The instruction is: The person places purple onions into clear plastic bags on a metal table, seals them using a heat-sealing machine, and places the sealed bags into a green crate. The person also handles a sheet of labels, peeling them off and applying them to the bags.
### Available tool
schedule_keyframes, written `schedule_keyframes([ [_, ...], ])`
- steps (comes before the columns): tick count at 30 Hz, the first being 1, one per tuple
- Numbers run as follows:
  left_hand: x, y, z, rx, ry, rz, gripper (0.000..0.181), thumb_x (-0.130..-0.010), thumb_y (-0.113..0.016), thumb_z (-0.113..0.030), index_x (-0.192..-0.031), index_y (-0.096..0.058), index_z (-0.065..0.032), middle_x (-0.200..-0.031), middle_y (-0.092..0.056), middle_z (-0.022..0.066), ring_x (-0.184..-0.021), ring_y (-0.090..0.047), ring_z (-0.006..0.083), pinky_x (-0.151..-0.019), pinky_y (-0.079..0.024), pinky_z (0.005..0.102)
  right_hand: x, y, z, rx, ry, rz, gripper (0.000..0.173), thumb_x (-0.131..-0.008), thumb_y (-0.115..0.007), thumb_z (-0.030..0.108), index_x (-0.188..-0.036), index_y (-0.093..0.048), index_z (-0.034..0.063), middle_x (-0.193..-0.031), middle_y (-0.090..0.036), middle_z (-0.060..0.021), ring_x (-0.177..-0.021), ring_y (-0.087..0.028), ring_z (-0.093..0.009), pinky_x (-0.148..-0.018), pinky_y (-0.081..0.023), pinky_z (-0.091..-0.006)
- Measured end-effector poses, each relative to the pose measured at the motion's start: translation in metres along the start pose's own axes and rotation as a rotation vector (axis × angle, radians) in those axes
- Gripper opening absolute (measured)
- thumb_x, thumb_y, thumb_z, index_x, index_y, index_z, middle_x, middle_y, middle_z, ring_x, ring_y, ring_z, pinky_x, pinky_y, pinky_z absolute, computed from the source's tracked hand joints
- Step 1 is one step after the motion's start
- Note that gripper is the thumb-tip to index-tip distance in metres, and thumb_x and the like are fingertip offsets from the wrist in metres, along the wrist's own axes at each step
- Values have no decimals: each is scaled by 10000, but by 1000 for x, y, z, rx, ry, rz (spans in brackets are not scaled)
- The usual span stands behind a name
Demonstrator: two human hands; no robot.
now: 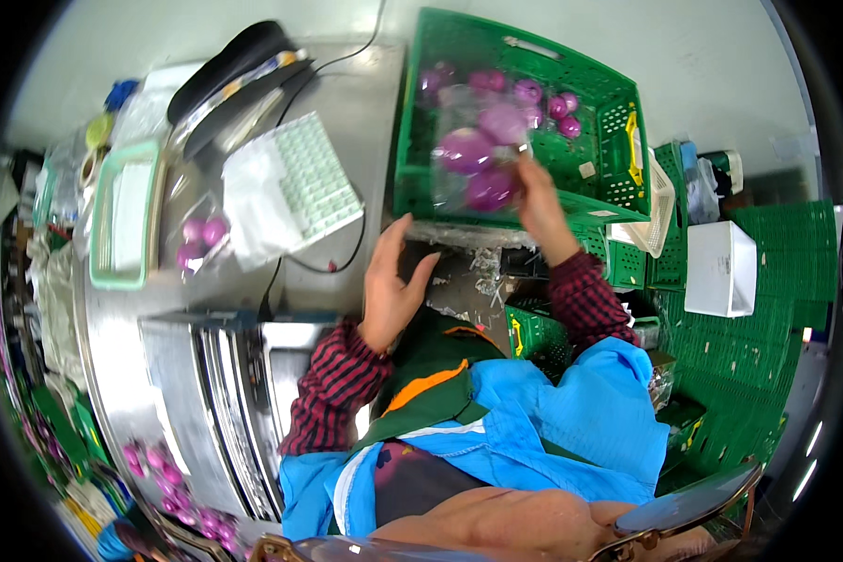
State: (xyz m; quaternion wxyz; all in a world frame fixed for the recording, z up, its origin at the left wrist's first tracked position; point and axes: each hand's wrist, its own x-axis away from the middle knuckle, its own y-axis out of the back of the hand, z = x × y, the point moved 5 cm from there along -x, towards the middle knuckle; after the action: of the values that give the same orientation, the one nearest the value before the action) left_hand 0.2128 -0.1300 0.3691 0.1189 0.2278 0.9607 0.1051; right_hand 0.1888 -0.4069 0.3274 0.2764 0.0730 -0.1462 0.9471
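My right hand (542,200) grips the edge of a clear plastic bag of red onions (465,151), somewhat blurred, over the near left part of a green plastic crate (583,56). Inside the crate lie more bagged red onions (528,91), several of them towards the far wall. My left hand (392,284) is empty, its thumb and fingers apart, beside the right edge of the stainless steel table (323,281) and just short of the crate's near left corner. Another clear bag of red onions (202,239) rests on the table to the left.
A label sheet (316,175), a green-rimmed tray (151,211) and a black cable (365,42) lie on the table. A steel appliance (197,414) stands nearer me. Loose red onions (175,492) lie at lower left. At right are a white bin (720,270) and green crates (766,337).
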Motion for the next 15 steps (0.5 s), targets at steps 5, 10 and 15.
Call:
schedule_keyframes([
  [5, -105, -88, 12, -434, -381, 105, 503, -755, -736, -184, -1199, -553, -33, -1180, -575, 148, -1130, -515, 324, -988, -365, 466, -104, 186, 72, 467, 276, -359, 480, -999, -426, 321, -1314, -476, -38, -1172, -600, -112, -1050, -547, -175, -930, -420, -298],
  [10, -136, -128, 48, -778, -349, 293, 425, -677, -753, -326, -1007, -630, -88, -1048, -605, 61, -1034, -536, 255, -922, -367, 430, -165, 258, 114, 1190, 307, -625, 430, -986, -389, 333, -1225, -522, 1, -1126, -596, -252, -1030, -568, -400, -876, -445, -431],
  [15, -139, -133, 52, -824, -330, 363, 396, -657, -759, -316, -954, -608, -101, -1005, -589, 54, -1043, -530, 251, -933, -363, 436, -200, 307, 99, 1120, 423, -657, 441, -986, -401, 333, -1207, -532, -26, -1143, -596, -247, -1049, -576, -394, -918, -432, -403],
])
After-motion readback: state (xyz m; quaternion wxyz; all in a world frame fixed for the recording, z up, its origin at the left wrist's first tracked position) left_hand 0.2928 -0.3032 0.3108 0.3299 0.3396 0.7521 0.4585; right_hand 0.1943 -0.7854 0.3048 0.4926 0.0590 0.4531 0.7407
